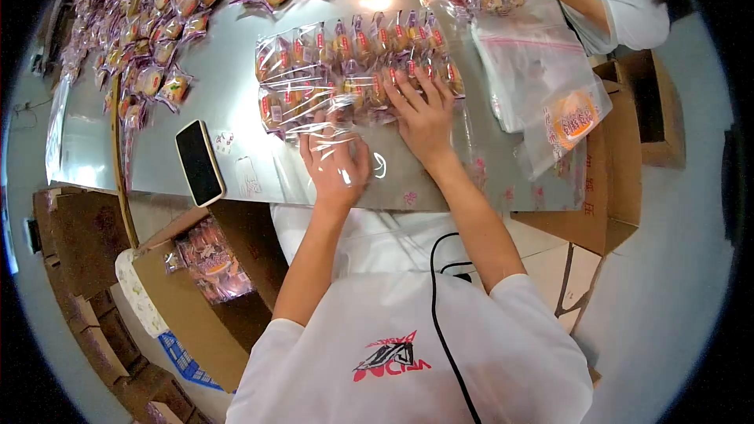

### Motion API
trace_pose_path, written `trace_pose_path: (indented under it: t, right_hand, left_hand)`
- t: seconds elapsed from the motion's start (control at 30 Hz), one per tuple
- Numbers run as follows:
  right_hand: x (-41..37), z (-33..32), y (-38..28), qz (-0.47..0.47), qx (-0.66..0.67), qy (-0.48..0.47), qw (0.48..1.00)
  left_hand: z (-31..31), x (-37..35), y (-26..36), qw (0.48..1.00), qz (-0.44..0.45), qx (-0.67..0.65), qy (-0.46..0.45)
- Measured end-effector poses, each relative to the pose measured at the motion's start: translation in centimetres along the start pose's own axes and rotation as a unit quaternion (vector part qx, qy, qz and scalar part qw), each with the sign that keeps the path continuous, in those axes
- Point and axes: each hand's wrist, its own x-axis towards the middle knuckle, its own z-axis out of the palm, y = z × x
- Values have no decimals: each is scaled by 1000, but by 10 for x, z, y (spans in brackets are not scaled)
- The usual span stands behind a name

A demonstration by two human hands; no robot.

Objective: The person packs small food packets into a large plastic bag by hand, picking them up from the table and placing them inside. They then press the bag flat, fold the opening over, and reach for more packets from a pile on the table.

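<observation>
A clear plastic bag lies on the metal table, with rows of individually wrapped pastries in it. My left hand is under the shiny film at the bag's near side, fingers stretched toward the front row; their tips are partly hidden by glare. Flat on the right part of the rows rests my right hand, its fingers spread over the wrapped pastries. Neither hand is closed round anything.
Loose wrapped pastries are heaped at the far left. A phone lies left of the bag. Printed plastic bags are stacked at the right. Cardboard boxes stand beside the table, one holding filled packs. Another person works at the far right.
</observation>
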Motion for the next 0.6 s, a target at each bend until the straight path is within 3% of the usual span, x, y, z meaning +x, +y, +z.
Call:
trace_pose_path:
  t: [0.27, 0.43, 0.6]
  right_hand:
    - [-3, 3, 3, 21, 47, -18, 999]
    - [3, -9, -2, 16, 75, -26, 997]
    - [-3, -6, -4, 20, 63, -8, 998]
  left_hand:
    - [0, 25, 18, 995, -27, 69, -66]
    - [25, 31, 11, 995, -39, 92, -27]
    - [16, 36, 10, 995, -37, 81, -55]
